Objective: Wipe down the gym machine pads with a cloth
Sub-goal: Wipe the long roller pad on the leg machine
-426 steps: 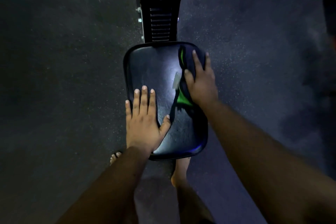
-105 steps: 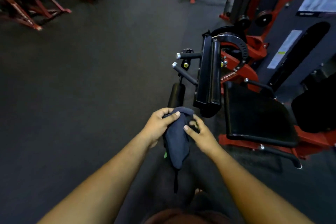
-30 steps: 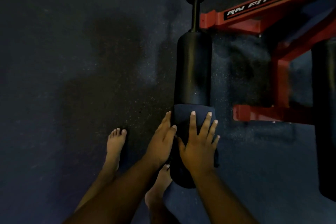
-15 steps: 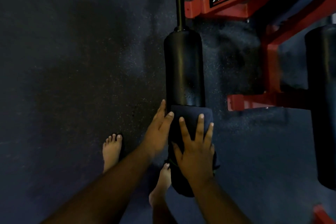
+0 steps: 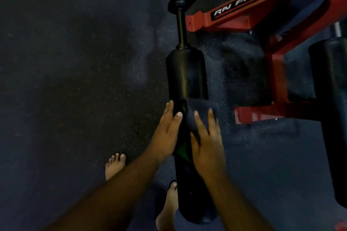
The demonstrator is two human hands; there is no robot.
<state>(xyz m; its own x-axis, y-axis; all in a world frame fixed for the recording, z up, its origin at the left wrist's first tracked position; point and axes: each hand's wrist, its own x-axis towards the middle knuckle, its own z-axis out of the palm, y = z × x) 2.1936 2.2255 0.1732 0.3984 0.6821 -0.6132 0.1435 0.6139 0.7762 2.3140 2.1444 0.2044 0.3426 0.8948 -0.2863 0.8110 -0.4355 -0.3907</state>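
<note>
I look down on a black roller pad [image 5: 185, 75] with a dark cloth [image 5: 199, 110] wrapped over its middle. My right hand [image 5: 207, 146] lies on the cloth, fingers spread, pressing it flat to the pad rather than clenching. My left hand [image 5: 167, 135] rests open along the pad's left side, touching the cloth's edge. The red frame [image 5: 234, 18] sits beyond; bare feet stand on the speckled floor [image 5: 75, 80].
</note>
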